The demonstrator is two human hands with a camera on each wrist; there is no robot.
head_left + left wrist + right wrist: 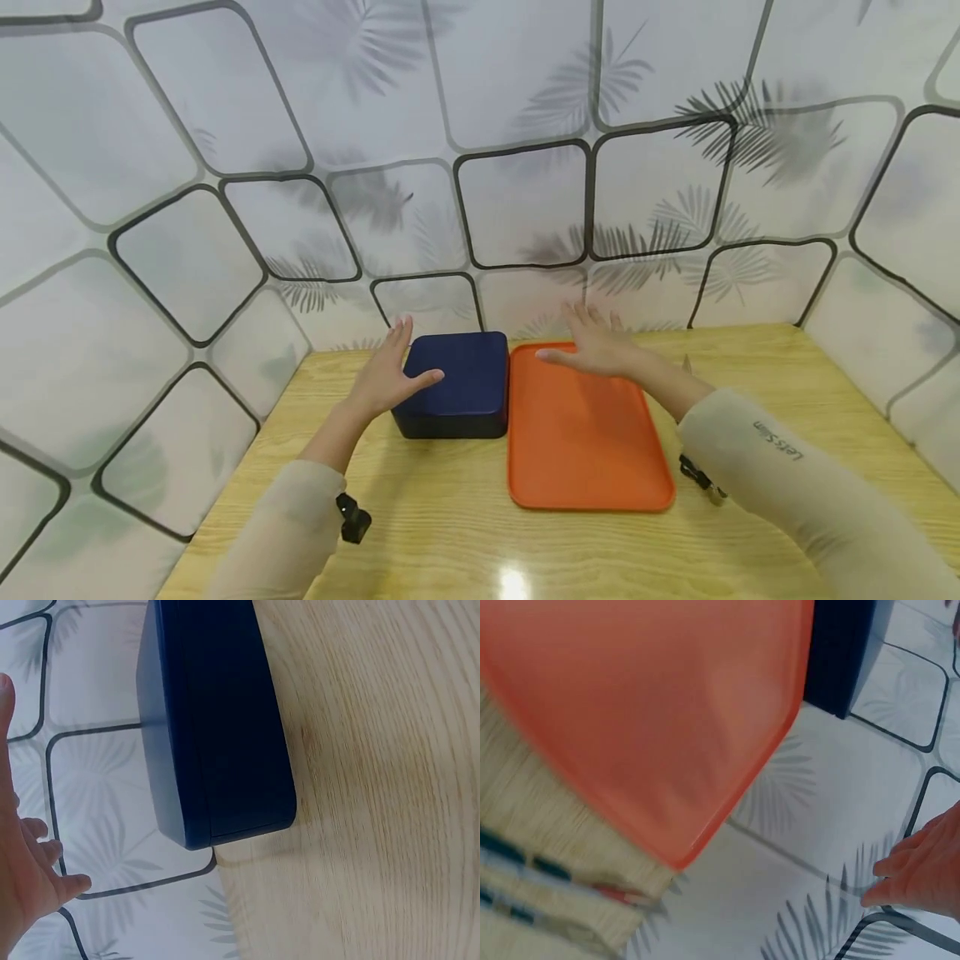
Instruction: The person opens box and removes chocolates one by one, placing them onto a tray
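My left hand (386, 375), fingers spread and straight, hovers at the left side of a dark blue lidded box (461, 375). Its thumb overlaps the lid in the head view. The left wrist view shows the end and side of the box, with the hand (30, 877) apart from it. Over the far end of a flat orange tray (588, 442) hangs my right hand (600, 342), palm turned inward and holding nothing. In the right wrist view its fingers (915, 866) are clear of the tray's corner.
The box stands against the tray's left edge on a light wooden table (420, 533). Slim tools with dark handles (551, 868) lie blurred to the tray's right, mostly hidden by the right arm in the head view. Patterned white sheeting (525, 200) encloses the back and sides.
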